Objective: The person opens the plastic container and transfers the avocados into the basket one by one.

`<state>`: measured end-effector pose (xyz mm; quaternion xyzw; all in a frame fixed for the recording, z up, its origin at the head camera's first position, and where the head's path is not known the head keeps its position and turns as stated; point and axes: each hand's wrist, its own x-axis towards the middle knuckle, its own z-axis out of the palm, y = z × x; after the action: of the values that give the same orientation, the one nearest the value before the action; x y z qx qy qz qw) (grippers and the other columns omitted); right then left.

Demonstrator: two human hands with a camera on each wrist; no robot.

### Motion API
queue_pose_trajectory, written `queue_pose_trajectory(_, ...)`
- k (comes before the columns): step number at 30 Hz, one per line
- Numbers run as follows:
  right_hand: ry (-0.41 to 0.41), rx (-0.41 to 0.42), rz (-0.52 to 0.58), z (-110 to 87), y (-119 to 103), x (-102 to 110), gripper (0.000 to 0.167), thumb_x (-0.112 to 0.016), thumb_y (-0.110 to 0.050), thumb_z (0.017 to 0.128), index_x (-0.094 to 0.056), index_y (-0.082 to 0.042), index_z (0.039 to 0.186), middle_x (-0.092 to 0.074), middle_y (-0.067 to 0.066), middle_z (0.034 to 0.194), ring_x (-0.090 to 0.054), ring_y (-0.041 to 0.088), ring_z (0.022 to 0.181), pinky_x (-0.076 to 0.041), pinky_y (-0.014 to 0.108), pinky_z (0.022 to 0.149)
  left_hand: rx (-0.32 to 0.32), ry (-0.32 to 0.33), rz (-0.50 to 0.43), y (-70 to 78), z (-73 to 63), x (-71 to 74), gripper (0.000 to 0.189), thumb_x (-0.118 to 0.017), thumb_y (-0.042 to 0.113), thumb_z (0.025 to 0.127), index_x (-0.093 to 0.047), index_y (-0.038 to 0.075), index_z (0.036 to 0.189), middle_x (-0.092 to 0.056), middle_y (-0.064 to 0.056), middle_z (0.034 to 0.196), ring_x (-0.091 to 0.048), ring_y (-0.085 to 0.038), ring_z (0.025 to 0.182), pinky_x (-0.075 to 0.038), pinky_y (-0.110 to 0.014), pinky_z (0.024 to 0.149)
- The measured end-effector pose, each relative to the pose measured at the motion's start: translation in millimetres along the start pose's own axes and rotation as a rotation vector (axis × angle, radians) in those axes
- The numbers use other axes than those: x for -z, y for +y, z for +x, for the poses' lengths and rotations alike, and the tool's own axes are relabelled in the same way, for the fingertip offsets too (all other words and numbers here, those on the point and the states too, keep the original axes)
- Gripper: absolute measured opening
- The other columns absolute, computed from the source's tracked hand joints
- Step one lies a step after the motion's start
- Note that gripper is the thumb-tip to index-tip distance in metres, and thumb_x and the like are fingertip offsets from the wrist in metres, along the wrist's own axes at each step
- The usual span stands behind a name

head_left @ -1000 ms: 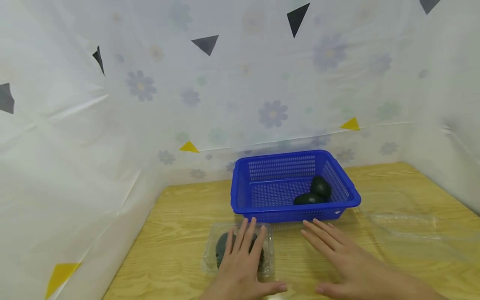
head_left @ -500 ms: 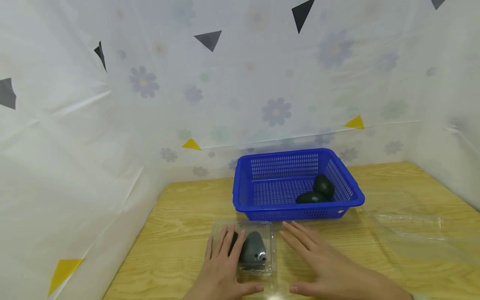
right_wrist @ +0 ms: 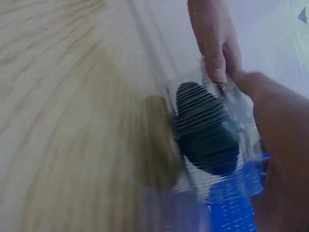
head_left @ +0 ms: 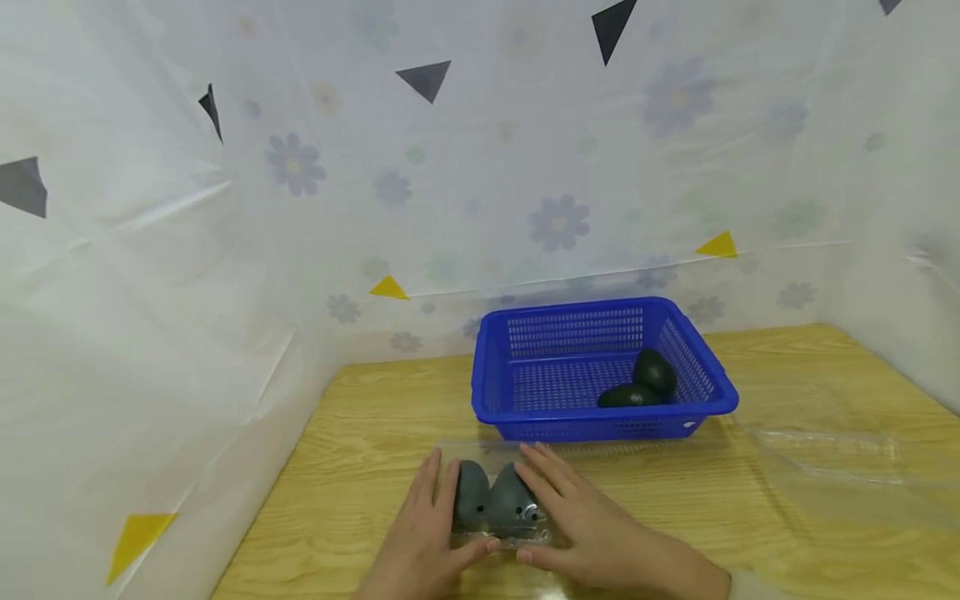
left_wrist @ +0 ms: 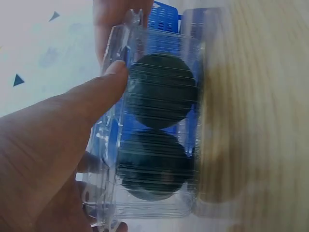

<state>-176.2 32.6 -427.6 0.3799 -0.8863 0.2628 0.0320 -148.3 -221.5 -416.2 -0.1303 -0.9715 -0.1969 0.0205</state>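
Two dark green avocados (head_left: 512, 497) sit side by side in a clear plastic clamshell box (left_wrist: 157, 209) with its lid down, on the table. My left hand (head_left: 423, 527) grips the box's left side, its thumb at the front rim. On the right side my right hand (head_left: 592, 521) grips it likewise, thumb at the front edge and fingers along the top and side. The left wrist view has the left thumb against the lid's rim. In the right wrist view an avocado (right_wrist: 205, 128) shows through the ribbed wall; some fingertips are hidden behind the lid.
Behind the box stands a blue perforated basket (head_left: 558, 417) with two more dark avocados (head_left: 654, 374) in its right corner. Another clear plastic container (head_left: 832, 458) lies at the right of the wooden table (head_left: 360, 467). White patterned sheeting (head_left: 465, 208) encloses the back and sides.
My left hand has moved left off the top of the avocados to the box's left side. My right hand has come left from beside the box onto its right side.
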Motion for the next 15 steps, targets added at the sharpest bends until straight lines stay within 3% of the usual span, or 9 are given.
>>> queue_pose_trajectory(4, 0.061, 0.012, -0.061, 0.0, 2.7, -7.3, 0.080, -0.047, -0.061, 0.097, -0.031, -0.009, 0.156, -0.017, 0.004, 0.167, -0.016, 0.033, 0.153, -0.036, 0.056, 0.114, -0.020, 0.030, 0.035, 0.7, 0.0, -4.2, 0.106, -0.052, 0.077, 0.084, -0.029, 0.001, 0.154, -0.014, -0.026, 0.163, -0.022, -0.045, 0.148, -0.037, -0.060, 0.112)
queue_pose_trajectory(15, 0.168, 0.047, -0.112, -7.7, 14.9, -13.0, 0.076, -0.056, -0.055, 0.096, -0.035, -0.011, 0.155, -0.020, 0.000, 0.166, -0.023, 0.031, 0.151, -0.043, 0.053, 0.110, -0.037, 0.086, 0.075, 10.9, 0.4, -12.2, 0.105, -0.051, 0.077, 0.085, -0.028, 0.003, 0.155, -0.014, -0.024, 0.163, -0.024, -0.043, 0.148, -0.039, -0.057, 0.111)
